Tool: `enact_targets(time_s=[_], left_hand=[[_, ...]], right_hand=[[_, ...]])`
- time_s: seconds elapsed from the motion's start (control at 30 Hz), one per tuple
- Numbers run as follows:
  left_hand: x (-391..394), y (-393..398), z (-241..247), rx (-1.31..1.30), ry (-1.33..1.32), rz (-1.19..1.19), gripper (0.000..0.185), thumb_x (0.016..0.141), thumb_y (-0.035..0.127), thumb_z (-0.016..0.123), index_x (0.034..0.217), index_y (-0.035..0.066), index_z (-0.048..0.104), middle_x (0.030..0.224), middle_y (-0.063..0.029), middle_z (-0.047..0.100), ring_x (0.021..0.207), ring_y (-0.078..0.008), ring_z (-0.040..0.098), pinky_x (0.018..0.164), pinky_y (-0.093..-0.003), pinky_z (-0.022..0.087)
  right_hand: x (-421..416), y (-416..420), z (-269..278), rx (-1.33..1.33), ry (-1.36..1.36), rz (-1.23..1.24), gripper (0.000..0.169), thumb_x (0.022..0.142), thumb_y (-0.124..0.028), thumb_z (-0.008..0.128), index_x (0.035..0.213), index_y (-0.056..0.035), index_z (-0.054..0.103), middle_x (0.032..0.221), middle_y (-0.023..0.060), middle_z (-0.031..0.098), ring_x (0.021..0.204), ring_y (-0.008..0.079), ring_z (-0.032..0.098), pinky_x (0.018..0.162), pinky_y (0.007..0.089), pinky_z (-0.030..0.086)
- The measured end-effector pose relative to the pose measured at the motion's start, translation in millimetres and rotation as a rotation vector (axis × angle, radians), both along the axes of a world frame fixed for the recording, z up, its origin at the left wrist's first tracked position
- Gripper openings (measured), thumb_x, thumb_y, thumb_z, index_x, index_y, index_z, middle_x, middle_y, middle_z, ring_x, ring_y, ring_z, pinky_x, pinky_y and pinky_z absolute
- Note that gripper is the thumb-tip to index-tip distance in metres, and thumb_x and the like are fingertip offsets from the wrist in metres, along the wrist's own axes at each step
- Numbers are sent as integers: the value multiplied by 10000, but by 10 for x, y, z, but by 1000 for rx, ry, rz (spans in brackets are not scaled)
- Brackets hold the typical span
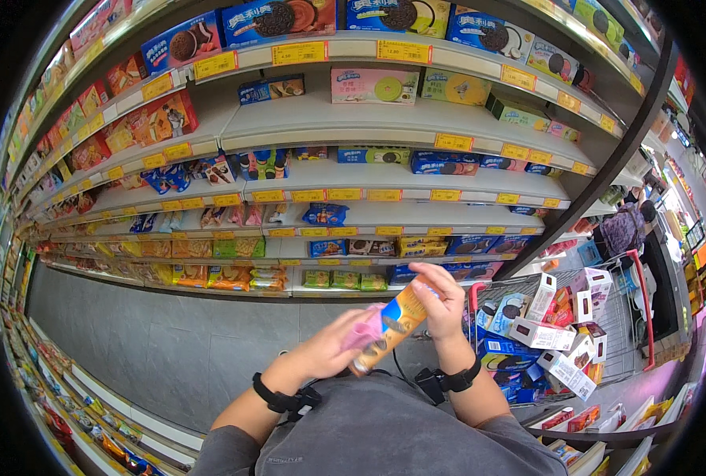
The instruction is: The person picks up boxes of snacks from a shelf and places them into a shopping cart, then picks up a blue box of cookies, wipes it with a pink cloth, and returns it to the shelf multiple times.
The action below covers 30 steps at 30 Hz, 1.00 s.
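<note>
In front of my chest, my right hand (442, 300) grips the upper end of a blue and orange cookie box (401, 320), which is tilted. A pink cloth (365, 330) lies bunched in my left hand (329, 348), pressed against the side and lower part of the same box. Part of the box is hidden by the cloth and the fingers. Both wrists carry black straps with small devices. Beyond my hands, green snack packs (345, 279) stand on the lowest shelf.
Shelves (388, 128) of Oreo boxes with yellow price tags span the front. At my right stands a wire shopping cart (620, 351) holding many snack boxes. A person (623, 229) in a patterned top is beyond it. More stocked shelves (150, 437) run behind me at lower left.
</note>
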State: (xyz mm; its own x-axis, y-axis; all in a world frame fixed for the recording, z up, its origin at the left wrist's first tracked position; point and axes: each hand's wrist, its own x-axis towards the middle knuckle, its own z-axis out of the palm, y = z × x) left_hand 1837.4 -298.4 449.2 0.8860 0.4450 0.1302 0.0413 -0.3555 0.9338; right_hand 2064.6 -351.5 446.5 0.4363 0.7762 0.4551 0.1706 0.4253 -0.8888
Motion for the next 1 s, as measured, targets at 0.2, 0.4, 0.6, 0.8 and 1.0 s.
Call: enact_targets(time_s=[0.2,0.4,0.6,0.8,1.0], left_hand=[[280,-42,-387,-82,-153,149,626,980,194,489,1468,-36,171,1457,-181,316,1359,-258,310,1129,-360,225],[251,262,-239,-124,-488,357,355,1006,208,463,1307,19,466,1344,-131,493,1220,-217,487,1043,-353,367],[90,393,25,-258,-726,809,327,1031,266,422,1261,36,455,1216,-91,563,1097,-156,560,935,-328,466],[-111,445,-72,-257,-823,918,393,1019,296,449,1314,37,432,1239,-92,560,1114,-182,571,953,-340,463],[-166,366,3,-645,-932,659,805,920,709,225,1419,88,346,1413,-95,446,1301,-260,432,1090,-415,344]], right_hand=[[-414,85,-57,88,-266,23,244,888,-147,554,1050,-4,668,1050,175,607,946,292,628,806,335,504],[-650,96,-136,101,-574,26,742,797,-273,708,1344,-10,281,1290,236,341,1096,380,514,897,410,466],[-617,49,-42,-126,-562,228,703,649,-250,831,1214,-5,491,1113,151,543,1056,274,557,922,373,451],[-605,0,-311,-263,-20,546,656,790,-132,768,1349,3,452,1297,144,532,1157,199,537,1001,332,428],[-598,23,-421,-290,209,772,604,878,-152,699,1403,-3,439,1191,55,579,1066,121,529,931,256,422]])
